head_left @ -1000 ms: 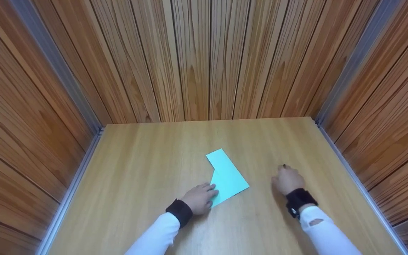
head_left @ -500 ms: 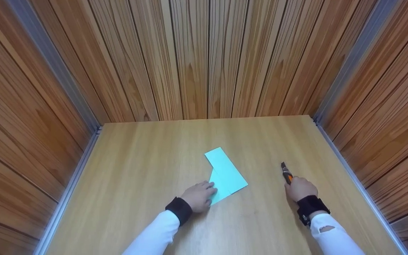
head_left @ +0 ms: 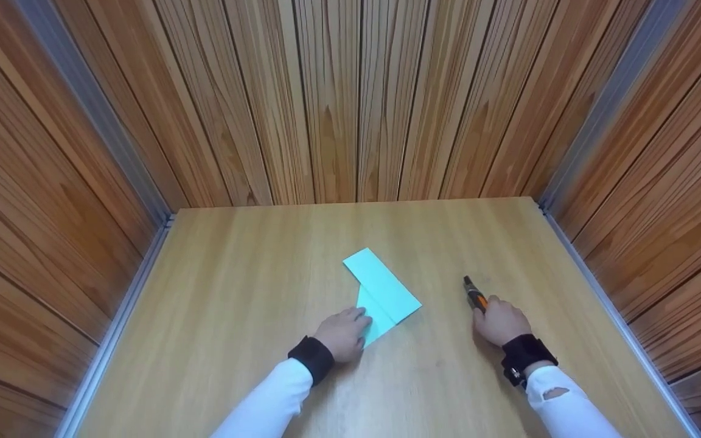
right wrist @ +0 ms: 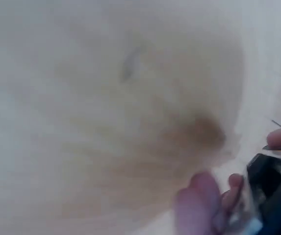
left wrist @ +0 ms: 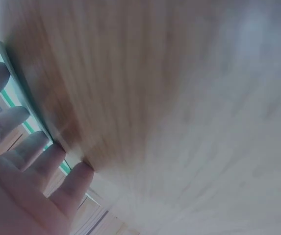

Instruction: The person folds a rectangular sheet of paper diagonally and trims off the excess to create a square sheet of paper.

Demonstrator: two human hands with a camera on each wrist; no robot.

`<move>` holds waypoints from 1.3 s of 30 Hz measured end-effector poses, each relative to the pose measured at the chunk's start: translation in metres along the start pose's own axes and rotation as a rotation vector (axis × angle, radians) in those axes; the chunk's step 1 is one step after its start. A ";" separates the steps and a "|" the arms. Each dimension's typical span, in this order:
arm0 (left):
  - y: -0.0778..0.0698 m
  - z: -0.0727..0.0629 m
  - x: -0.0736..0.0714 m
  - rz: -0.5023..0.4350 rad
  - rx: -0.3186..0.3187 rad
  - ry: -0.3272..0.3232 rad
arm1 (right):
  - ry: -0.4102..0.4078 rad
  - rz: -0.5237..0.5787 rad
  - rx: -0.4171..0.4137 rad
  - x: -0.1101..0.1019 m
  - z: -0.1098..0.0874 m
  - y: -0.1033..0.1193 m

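A pale turquoise sheet of paper [head_left: 381, 283] lies on the table, with a line running slantwise across it between a long upper strip and a lower part. My left hand [head_left: 343, 334] rests on the lower left part, fingertips on the paper near its edge. In the left wrist view, the fingers [left wrist: 74, 188] stretch out along the paper's edge [left wrist: 25, 98]. Right of the paper, my right hand [head_left: 501, 322] grips a utility knife [head_left: 476, 296], dark with orange parts, its tip pointing forward, apart from the paper. The right wrist view shows the dark knife body [right wrist: 272, 181] only partly.
The wooden table [head_left: 253, 274] is enclosed by plank walls at the left, back [head_left: 338, 121] and right. Metal rails [head_left: 119, 322] run along its side edges.
The utility knife, mostly hidden under my right hand at first, now shows. That hand drew back right, then shifted slightly left. The paper's upper strip moved up-left, and the line across it became plainer.
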State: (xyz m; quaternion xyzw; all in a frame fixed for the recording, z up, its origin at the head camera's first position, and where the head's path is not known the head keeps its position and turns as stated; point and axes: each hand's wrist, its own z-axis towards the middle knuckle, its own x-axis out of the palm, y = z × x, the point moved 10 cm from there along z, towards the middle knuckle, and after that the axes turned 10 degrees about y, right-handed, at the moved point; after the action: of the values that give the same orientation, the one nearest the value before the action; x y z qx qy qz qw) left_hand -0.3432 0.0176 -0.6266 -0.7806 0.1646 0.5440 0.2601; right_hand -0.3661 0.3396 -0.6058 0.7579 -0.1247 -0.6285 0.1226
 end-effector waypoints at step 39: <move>-0.006 0.005 -0.005 0.037 -0.043 0.027 | 0.170 -0.030 -0.219 0.072 -0.023 0.111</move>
State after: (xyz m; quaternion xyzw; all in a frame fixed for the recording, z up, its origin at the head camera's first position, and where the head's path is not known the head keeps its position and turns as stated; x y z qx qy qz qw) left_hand -0.3454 0.0250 -0.6220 -0.7902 0.1706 0.5414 0.2309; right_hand -0.3343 0.2117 -0.6302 0.7923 -0.0330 -0.5735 0.2056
